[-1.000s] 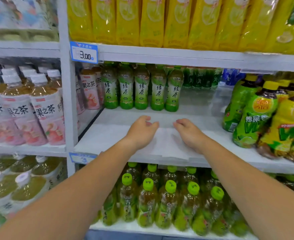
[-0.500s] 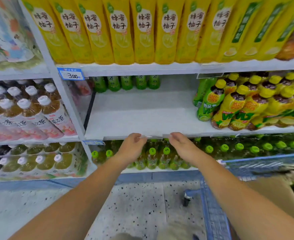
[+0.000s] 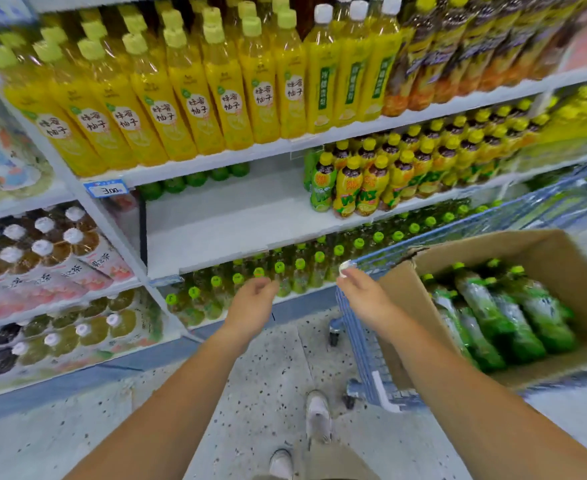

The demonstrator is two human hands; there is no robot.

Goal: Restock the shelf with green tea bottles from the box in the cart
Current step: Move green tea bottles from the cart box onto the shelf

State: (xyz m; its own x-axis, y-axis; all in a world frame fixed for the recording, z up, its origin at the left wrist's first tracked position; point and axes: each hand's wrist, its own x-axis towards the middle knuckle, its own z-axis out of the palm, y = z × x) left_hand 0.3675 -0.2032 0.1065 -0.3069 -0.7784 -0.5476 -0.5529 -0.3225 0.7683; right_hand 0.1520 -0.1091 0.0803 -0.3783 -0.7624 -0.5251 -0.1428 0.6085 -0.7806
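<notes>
Several full green tea bottles (image 3: 493,306) in the box (image 3: 544,251) look heavy, slick: grip necks; left hand (image 3: 250,306) fingers (image 3: 268,284) slack, empty, right hand (image 3: 364,296) can't tell.

1. We identify the middle shelf (image 3: 223,230) as a white board. A row of green bottles (image 3: 195,178) stands at its back, and yellow-capped bottles (image 3: 361,188) are packed on its right part.
2. We note that the upper shelf (image 3: 250,154) carries tall yellow bottles (image 3: 195,109), upright in rows.
3. We note that the lower shelf (image 3: 302,292) carries green-capped bottles (image 3: 278,268).
4. We observe the speckled floor (image 3: 268,368) bearing the blue cart (image 3: 361,341) on its wheels, near the shelving.
5. We observe that the cart carries an open cardboard box (image 3: 493,251), in which green tea bottles (image 3: 493,313) lie packed side by side.
</notes>
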